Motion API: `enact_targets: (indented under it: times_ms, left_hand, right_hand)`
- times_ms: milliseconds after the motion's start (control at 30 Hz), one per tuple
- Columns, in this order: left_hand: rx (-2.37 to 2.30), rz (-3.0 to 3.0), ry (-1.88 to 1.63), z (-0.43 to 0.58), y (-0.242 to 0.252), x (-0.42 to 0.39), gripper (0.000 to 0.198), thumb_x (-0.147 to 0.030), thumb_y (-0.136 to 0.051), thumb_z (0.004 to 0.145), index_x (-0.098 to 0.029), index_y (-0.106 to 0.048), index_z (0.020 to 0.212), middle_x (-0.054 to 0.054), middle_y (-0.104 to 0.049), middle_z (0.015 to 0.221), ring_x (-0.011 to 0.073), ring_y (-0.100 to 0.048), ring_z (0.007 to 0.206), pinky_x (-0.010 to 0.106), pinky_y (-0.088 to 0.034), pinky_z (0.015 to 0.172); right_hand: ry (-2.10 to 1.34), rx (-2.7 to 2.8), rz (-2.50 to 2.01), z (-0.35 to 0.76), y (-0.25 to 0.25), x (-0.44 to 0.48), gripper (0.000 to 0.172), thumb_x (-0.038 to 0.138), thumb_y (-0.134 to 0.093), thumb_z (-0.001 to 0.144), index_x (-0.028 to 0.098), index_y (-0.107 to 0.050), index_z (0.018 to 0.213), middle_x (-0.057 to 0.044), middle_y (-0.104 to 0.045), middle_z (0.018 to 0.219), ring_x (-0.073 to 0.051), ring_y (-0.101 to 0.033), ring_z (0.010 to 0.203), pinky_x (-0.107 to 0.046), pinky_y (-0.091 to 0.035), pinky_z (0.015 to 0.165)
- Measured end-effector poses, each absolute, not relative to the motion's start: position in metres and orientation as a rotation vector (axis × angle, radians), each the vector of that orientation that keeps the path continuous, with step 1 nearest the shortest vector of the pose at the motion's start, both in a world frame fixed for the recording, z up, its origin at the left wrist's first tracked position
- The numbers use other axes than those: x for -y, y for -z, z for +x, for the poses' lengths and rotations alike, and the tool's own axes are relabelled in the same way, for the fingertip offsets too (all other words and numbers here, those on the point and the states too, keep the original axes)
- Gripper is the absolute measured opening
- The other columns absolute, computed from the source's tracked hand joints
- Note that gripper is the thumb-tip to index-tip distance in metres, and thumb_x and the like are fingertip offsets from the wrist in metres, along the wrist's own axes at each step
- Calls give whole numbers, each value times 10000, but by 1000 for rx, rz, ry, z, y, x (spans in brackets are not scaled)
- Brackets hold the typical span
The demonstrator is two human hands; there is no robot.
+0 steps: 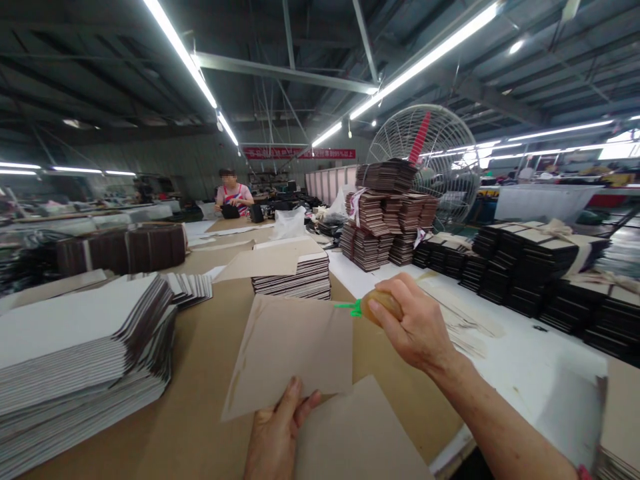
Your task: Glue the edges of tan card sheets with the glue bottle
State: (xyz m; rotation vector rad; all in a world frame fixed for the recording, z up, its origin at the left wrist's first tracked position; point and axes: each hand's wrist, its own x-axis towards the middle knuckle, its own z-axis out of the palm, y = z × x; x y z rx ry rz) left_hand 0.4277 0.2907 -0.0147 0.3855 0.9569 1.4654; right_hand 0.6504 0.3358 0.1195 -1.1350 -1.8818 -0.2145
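The left hand's (pixel 280 430) grip is narrow, pinching the near edge of a streaked cardboard sheet (pixel 295 353), thumb on top. The right hand's (pixel 410 320) grip wraps a squeeze bottle (pixel 383 308) at the sheet's far right corner; its long axis runs roughly sideways, green nozzle (pixel 355 307) pointing left over the sheet. Just beyond the sheet stands a board stack (pixel 300 283); well beyond it, rightward, a caged fan (pixel 453 170).

The left hand (pixel 277 435) and right hand (pixel 411 325) are bare, as is the right forearm (pixel 500 410), which widens toward a small pinkish-red patch (pixel 583 473), too cut off to identify.
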Motion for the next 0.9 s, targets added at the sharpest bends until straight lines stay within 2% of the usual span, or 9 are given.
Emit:
enact_targets:
  times_ms: [267,500,667,900]
  left_hand:
    - [-970,406,-1483,428,14,-291,320,-329,-904,573,-105,-737,729,68,-730,783,254,-714,734,318,-623,718]
    - [-977,461,-1509,429,15,-291,363,-325,-895,595,-100,-750,841,93,-728,962,250,-702,818,352,-613,800]
    - [-963,432,-1514,428,14,-289,335,-300,-900,585,-117,-746,820,74,-734,916,246,-711,770,338,-621,762]
    - [-955,384,-1491,425,15,-292,286,-309,-901,574,-110,-712,654,66,-723,761,266,-716,749,308,-621,707]
  right_hand:
    - [200,1876,-1100,648,-119,-335,204,340,-492,921,176,-583,1001,-64,-529,913,-192,-538,777,-334,-445,733]
    - [187,1845,-1068,645,-120,-333,176,322,-507,912,174,-579,973,-58,-522,899,-188,-533,766,-331,-436,712]
    - [171,1851,-994,638,-124,-331,172,316,-528,902,176,-582,988,-57,-525,901,-191,-535,791,-324,-435,718]
    - [196,1831,-1139,658,-114,-335,185,338,-506,916,181,-577,983,-55,-527,906,-192,-530,772,-327,-426,705]
